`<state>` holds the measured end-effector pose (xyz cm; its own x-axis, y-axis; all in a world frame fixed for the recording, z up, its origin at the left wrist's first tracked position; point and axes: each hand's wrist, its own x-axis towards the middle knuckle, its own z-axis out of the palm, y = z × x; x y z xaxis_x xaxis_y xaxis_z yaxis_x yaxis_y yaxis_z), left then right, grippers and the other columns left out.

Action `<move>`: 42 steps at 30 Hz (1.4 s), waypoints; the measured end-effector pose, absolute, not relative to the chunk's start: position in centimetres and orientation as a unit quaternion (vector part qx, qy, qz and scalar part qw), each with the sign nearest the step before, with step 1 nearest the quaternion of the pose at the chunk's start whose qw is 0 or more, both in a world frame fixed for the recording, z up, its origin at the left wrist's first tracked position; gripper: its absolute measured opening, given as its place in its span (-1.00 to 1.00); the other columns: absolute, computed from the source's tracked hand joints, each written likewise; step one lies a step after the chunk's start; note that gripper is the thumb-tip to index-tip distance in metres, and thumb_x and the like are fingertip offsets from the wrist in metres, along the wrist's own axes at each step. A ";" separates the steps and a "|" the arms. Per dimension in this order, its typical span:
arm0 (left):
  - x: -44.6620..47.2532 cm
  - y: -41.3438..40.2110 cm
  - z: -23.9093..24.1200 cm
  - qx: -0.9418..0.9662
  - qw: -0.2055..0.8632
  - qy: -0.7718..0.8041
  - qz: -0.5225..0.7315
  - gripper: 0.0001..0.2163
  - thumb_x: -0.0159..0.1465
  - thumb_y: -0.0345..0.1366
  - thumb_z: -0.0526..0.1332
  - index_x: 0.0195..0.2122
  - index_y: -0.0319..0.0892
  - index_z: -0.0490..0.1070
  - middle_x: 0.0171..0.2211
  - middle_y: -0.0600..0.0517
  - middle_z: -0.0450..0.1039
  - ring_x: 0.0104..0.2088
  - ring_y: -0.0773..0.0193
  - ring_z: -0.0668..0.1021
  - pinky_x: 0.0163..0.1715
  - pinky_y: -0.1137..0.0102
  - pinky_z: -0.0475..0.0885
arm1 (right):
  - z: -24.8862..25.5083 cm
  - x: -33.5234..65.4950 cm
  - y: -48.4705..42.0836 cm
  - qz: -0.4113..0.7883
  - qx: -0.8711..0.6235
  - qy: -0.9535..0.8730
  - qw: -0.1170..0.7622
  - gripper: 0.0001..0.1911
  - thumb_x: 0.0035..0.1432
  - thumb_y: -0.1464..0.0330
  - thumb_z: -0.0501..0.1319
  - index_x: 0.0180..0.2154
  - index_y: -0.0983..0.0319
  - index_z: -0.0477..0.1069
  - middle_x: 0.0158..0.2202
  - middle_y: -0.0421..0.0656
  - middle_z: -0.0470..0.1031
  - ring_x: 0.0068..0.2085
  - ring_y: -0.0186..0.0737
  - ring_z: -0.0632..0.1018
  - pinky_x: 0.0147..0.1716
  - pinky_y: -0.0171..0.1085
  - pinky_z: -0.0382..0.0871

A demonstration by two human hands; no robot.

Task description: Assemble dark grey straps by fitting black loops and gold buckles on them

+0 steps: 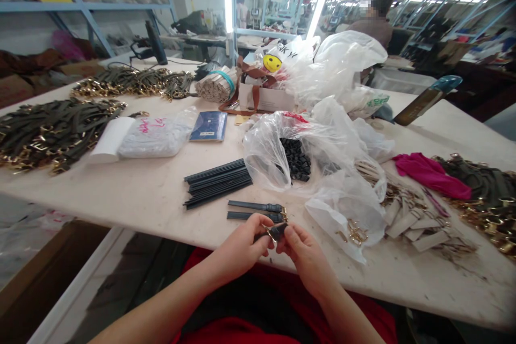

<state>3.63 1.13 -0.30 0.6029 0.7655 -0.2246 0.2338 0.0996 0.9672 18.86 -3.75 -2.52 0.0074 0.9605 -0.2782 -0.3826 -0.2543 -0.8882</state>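
Between my two hands, near the table's front edge, is a dark strap [278, 230] with a gold buckle [274, 234]. My left hand [252, 242] pinches it from the left, by the buckle. On the other side my right hand [300, 244] grips the strap end between thumb and fingers. Just beyond lie two dark buckled straps [253, 207], side by side. A bundle of dark strips [217, 183] rests further up to the left. Small black loops [297, 158] fill an open clear plastic bag [264, 153]. Gold buckles [357, 234] lie on another plastic sheet at the right.
Piles of olive straps with gold hardware [48, 134] cover the table's left. Beige straps [419, 220], a magenta cloth [433, 174] and more olive straps [487, 183] lie right. A blue booklet [208, 126], wrapped packet [157, 134] and bottle [427, 99] stand further back. A person [374, 21] sits beyond.
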 end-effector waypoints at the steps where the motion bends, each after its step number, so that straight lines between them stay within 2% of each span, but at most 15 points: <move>1: 3.5 1.2 -0.2 0.637 0.632 0.390 0.206 -0.82 0.18 -0.40 0.02 -0.17 -0.20 0.20 -0.42 0.07 0.42 -0.46 0.35 0.45 -0.41 0.44 0.33 | -2.4 18.9 -3.8 0.639 -0.464 -0.296 0.537 -0.63 0.11 0.09 0.10 -0.34 0.26 0.44 -0.50 -0.19 0.40 -0.45 -0.30 0.37 -0.36 -0.27 0.26; 3: 3.4 1.3 0.0 0.639 0.636 0.385 0.196 -0.80 0.19 -0.39 0.02 -0.14 -0.20 0.20 -0.41 0.05 0.43 -0.42 0.33 0.47 -0.39 0.44 0.33 | -2.1 19.0 -3.7 0.652 -0.455 -0.283 0.536 -0.61 0.12 0.07 0.08 -0.38 0.26 0.44 -0.47 -0.16 0.42 -0.45 -0.29 0.38 -0.36 -0.26 0.27; 6: 3.4 1.2 0.6 0.637 0.648 0.375 0.182 -0.77 0.19 -0.37 0.04 -0.11 -0.21 0.20 -0.39 0.03 0.47 -0.37 0.31 0.49 -0.37 0.44 0.32 | -1.7 18.8 -3.7 0.669 -0.457 -0.280 0.515 -0.76 0.02 0.18 0.24 -0.48 0.23 0.37 -0.52 -0.22 0.40 -0.48 -0.32 0.37 -0.43 -0.31 0.24; 9: 3.5 1.2 0.9 0.644 0.639 0.383 0.176 -0.79 0.18 -0.34 0.07 -0.14 -0.21 0.21 -0.39 0.04 0.49 -0.36 0.30 0.50 -0.35 0.45 0.32 | -1.9 18.6 -3.8 0.683 -0.452 -0.274 0.504 -0.78 -0.04 0.22 0.30 -0.40 0.20 0.36 -0.48 -0.24 0.40 -0.46 -0.32 0.38 -0.45 -0.32 0.22; 12: 3.3 1.2 0.8 0.685 0.558 0.440 0.159 -0.72 0.13 -0.26 0.14 -0.13 -0.18 0.23 -0.45 0.10 0.47 -0.40 0.28 0.49 -0.38 0.45 0.29 | -2.4 18.5 -4.2 0.716 -0.450 -0.271 0.461 -0.69 -0.07 0.18 0.31 -0.31 0.22 0.37 -0.49 -0.26 0.39 -0.48 -0.36 0.35 -0.43 -0.33 0.21; 15: 3.0 1.2 0.4 0.729 0.465 0.484 0.131 -0.72 0.11 -0.16 0.17 -0.20 -0.16 0.30 -0.45 0.07 0.46 -0.42 0.23 0.47 -0.44 0.44 0.25 | -2.5 18.5 -4.5 0.723 -0.454 -0.254 0.455 -0.73 -0.10 0.23 0.33 -0.41 0.22 0.32 -0.54 -0.30 0.35 -0.51 -0.39 0.33 -0.44 -0.35 0.20; 18: 2.9 1.0 0.4 0.752 0.431 0.485 0.117 -0.78 0.11 -0.13 0.15 -0.33 -0.16 0.37 -0.42 0.02 0.48 -0.40 0.20 0.47 -0.44 0.43 0.25 | -2.3 18.5 -4.7 0.695 -0.471 -0.280 0.466 -0.70 -0.12 0.24 0.34 -0.49 0.21 0.24 -0.54 -0.31 0.33 -0.50 -0.37 0.33 -0.45 -0.35 0.20; 20: 2.9 0.8 0.6 0.751 0.448 0.468 0.126 -0.81 0.11 -0.18 0.15 -0.33 -0.17 0.39 -0.39 0.02 0.49 -0.38 0.21 0.48 -0.41 0.43 0.27 | -2.1 18.5 -4.6 0.649 -0.496 -0.326 0.476 -0.68 -0.11 0.20 0.31 -0.53 0.20 0.20 -0.56 -0.30 0.30 -0.50 -0.35 0.32 -0.46 -0.34 0.20; 24: 3.0 0.4 1.4 0.729 0.500 0.437 0.169 -0.83 0.10 -0.31 0.14 -0.28 -0.18 0.41 -0.35 0.05 0.50 -0.34 0.25 0.48 -0.32 0.44 0.31 | -2.1 18.7 -4.5 0.447 -0.602 -0.420 0.512 -0.67 -0.02 0.21 0.24 -0.58 0.18 0.12 -0.55 -0.28 0.28 -0.50 -0.34 0.30 -0.45 -0.32 0.18; 26: 3.0 0.2 1.7 0.713 0.526 0.428 0.176 -0.79 0.09 -0.36 0.14 -0.24 -0.17 0.42 -0.32 0.06 0.50 -0.30 0.25 0.48 -0.27 0.44 0.32 | -2.4 18.9 -4.6 0.379 -0.642 -0.448 0.493 -0.78 0.00 0.26 0.21 -0.49 0.17 0.18 -0.56 -0.29 0.28 -0.53 -0.33 0.30 -0.49 -0.32 0.18; 28: 3.1 0.2 1.8 0.696 0.557 0.420 0.169 -0.76 0.08 -0.38 0.13 -0.21 -0.17 0.43 -0.30 0.06 0.50 -0.29 0.25 0.48 -0.27 0.45 0.32 | -2.6 19.1 -4.9 0.359 -0.648 -0.488 0.462 -0.84 0.04 0.30 0.18 -0.31 0.17 0.24 -0.53 -0.29 0.31 -0.52 -0.30 0.34 -0.49 -0.31 0.19; 30: 3.2 0.0 1.5 0.670 0.601 0.411 0.147 -0.76 0.08 -0.37 0.13 -0.21 -0.18 0.43 -0.34 0.06 0.49 -0.33 0.25 0.49 -0.32 0.45 0.33 | -2.8 19.3 -5.3 0.351 -0.627 -0.545 0.432 -0.84 0.09 0.33 0.12 -0.23 0.16 0.26 -0.48 -0.25 0.36 -0.48 -0.27 0.38 -0.46 -0.30 0.21; 34: 3.6 -0.4 0.8 0.606 0.676 0.404 0.115 -0.77 0.07 -0.34 0.14 -0.23 -0.22 0.42 -0.44 0.06 0.48 -0.41 0.26 0.49 -0.43 0.47 0.34 | -2.8 19.7 -6.1 0.345 -0.601 -0.612 0.381 -0.93 0.16 0.34 0.04 -0.33 0.16 0.27 -0.48 -0.24 0.36 -0.47 -0.26 0.38 -0.45 -0.30 0.21; 37: 3.6 -0.4 0.7 0.612 0.672 0.403 0.108 -0.76 0.06 -0.31 0.16 -0.23 -0.22 0.41 -0.42 0.05 0.49 -0.40 0.25 0.50 -0.44 0.47 0.34 | -2.8 19.7 -6.3 0.351 -0.607 -0.618 0.354 -0.90 0.18 0.32 0.01 -0.32 0.16 0.25 -0.47 -0.22 0.37 -0.46 -0.24 0.40 -0.45 -0.28 0.22; 42: 3.3 0.3 1.0 0.674 0.641 0.359 0.079 -0.75 0.06 -0.41 0.09 -0.24 -0.20 0.44 -0.36 0.06 0.50 -0.37 0.27 0.49 -0.37 0.47 0.33 | -3.3 19.1 -6.0 0.341 -0.651 -0.586 0.343 -0.83 0.21 0.25 -0.05 -0.31 0.17 0.22 -0.49 -0.19 0.39 -0.44 -0.17 0.44 -0.45 -0.26 0.22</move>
<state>3.28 0.31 0.97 0.7303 0.5843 -0.3538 0.3819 0.0802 0.9207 19.10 -6.02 -3.35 0.0815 0.9958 -0.0426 0.5282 -0.0794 -0.8454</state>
